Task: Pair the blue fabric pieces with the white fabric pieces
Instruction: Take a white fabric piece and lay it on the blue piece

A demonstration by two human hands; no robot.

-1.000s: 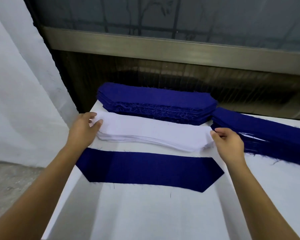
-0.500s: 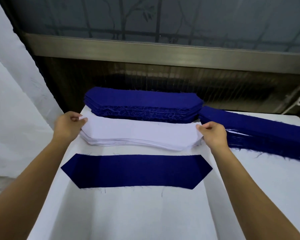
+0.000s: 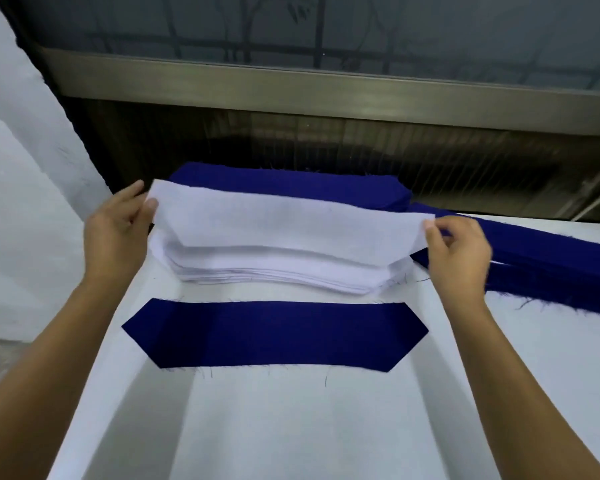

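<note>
Starting with what is hidden: what can you not make out? (first speaker)

The white piece (image 3: 291,223) held in the air covers the near side of the blue stack (image 3: 291,185) at the back of the table (image 3: 326,427). The blue pile (image 3: 551,258) on the right is cut off by the picture's edge. The layers in any pile are too fine to count. (second speaker)

And the hands? (first speaker)

The left hand (image 3: 116,233) pinches the piece's left end between thumb and fingers (image 3: 132,194). The right hand (image 3: 459,251) pinches the right end, its fingers (image 3: 433,226) curled. The piece hangs stretched between them, just above the white stack (image 3: 278,268). (second speaker)

What about edges and room? (first speaker)

The table's left edge runs slantwise under the left forearm, and its near edge is out of view. One blue piece (image 3: 274,336) lies flat just in front of the white stack, apart from it by a thin strip of table. Its loose threads trail along the near side. Bare table stretches from there toward the person, and also to the right, in front of the blue pile. (second speaker)

What is the count? (first speaker)

Two hands, one white piece held, one white stack, one single blue piece, two blue piles. (second speaker)
</note>
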